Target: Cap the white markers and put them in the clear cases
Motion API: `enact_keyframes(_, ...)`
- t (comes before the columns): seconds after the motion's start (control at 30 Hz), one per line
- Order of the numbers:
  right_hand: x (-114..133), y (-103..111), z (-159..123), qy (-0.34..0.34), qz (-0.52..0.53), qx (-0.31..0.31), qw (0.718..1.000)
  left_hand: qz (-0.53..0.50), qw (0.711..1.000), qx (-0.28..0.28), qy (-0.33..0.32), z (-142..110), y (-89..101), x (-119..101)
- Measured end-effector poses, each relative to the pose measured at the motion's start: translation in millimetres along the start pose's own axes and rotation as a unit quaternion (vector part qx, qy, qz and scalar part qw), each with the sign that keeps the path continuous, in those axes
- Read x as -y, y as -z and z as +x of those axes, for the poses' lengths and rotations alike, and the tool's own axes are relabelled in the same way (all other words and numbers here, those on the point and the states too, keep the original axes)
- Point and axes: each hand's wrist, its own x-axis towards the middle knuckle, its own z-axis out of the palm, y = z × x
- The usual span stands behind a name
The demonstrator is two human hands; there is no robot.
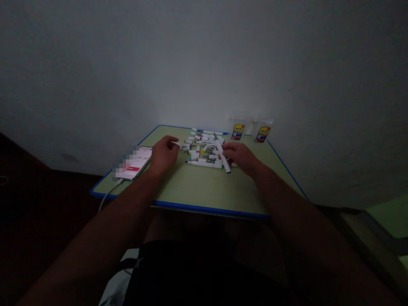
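Observation:
My right hand (240, 156) is closed around a white marker (222, 154), which is tilted with its dark, bare-looking tip up and away from me. Its lower end has a dark purple band. At the left side of the pile, my left hand (165, 154) has its fingers curled, close to some small white caps (184, 145). Whether a cap is between those fingertips is too dark to make out. Between my hands lie several loose markers and caps with coloured ends. One uncapped marker (204, 164) lies crosswise at the near side of the pile.
The light green table (197, 187) has a blue edge and stands against a grey wall. A phone (137, 163) with a lit screen lies at the left, a white cable (110, 191) plugged in. Two clear containers with labels (237, 131) stand at the back right.

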Motion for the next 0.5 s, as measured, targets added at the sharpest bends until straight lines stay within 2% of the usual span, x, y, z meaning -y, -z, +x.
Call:
enact_keyframes(0.1, -3, -1, -6, -0.014, -0.008, 0.015, 1.000, 0.038, 0.999, 0.019, 0.004, -13, 13.2, -3)
enact_keyframes(0.17, -1, -1, -10, -0.011, -0.029, 0.012, 0.999, 0.053, 0.996, 0.061, -0.029, -31, 20.2, 1)
enact_keyframes(0.27, 3, -2, -12, 0.013, -0.057, -0.004, 0.998, 0.047, 0.993, 0.075, -0.076, -57, 26.3, 10)
enact_keyframes(0.33, 4, -2, -11, 0.025, -0.071, -0.016, 0.997, 0.061, 0.990, 0.092, -0.093, -64, 27.9, 14)
enact_keyframes(0.4, 3, -2, -11, 0.030, -0.087, -0.029, 0.995, 0.086, 0.988, 0.092, -0.085, -56, 26.9, 12)
enact_keyframes(0.5, 0, -2, -10, 0.030, -0.093, -0.037, 0.995, 0.157, 0.975, 0.098, -0.122, -22, 17.3, 0)
